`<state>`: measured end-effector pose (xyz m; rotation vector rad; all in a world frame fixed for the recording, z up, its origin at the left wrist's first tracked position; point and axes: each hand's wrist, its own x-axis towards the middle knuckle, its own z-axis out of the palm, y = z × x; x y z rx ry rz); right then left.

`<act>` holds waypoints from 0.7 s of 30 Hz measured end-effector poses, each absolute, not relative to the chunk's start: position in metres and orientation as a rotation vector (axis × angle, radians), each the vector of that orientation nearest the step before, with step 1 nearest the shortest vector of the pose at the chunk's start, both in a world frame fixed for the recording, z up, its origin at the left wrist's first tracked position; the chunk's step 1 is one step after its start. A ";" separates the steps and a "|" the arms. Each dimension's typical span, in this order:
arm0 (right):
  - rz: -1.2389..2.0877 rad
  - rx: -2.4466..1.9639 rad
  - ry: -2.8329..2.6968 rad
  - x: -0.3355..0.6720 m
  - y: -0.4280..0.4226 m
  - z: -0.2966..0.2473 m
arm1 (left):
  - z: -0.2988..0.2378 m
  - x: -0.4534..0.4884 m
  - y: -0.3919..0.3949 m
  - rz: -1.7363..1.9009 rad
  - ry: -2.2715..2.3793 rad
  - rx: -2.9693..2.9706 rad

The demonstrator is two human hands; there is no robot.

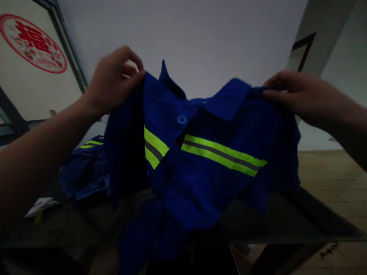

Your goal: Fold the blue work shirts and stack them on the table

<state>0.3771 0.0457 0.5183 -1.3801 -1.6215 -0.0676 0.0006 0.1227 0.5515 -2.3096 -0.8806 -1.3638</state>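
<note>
- While it hangs over the dark bench point(301, 221), the blue shirt point(200, 179) is stretched wide, front facing the person
- Second blue garment point(86, 172) crumpled on the bench, left
- Left hand point(111, 82): fingers pinched shut on one shoulder
- Right hand point(295, 93): fingers closed on the other
- Blue button point(181, 119) below the collar

Round red sticker point(33, 43) on pale pane point(17, 95), at 10 o'clock from the shirt point(200, 183). Red ring border. Inside it is one large red Chinese character, which reads as 福. Smaller red marks around and under the character: too blurred to read.

White card point(40, 205) on table point(301, 225), at 8 o'clock from the shirt. Dark print on it, illegible.

Dark marks point(329, 250) on floor point(329, 179), at 5 o'clock from the shirt. Cannot tell whether they are writing.
</note>
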 end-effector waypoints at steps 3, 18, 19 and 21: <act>-0.464 -1.399 -1.524 0.360 0.030 0.533 | 0.542 0.007 0.094 -1.366 -0.696 -2.040; 0.480 -1.616 -2.097 0.395 0.025 0.317 | 0.313 -0.005 0.111 -0.480 -0.910 -3.458; 0.490 -1.632 -2.074 0.397 0.021 0.316 | 0.315 -0.005 0.120 -0.596 -1.042 -3.384; 0.520 -1.654 -2.044 0.400 0.015 0.316 | 0.311 -0.002 0.137 -0.659 -1.252 -3.227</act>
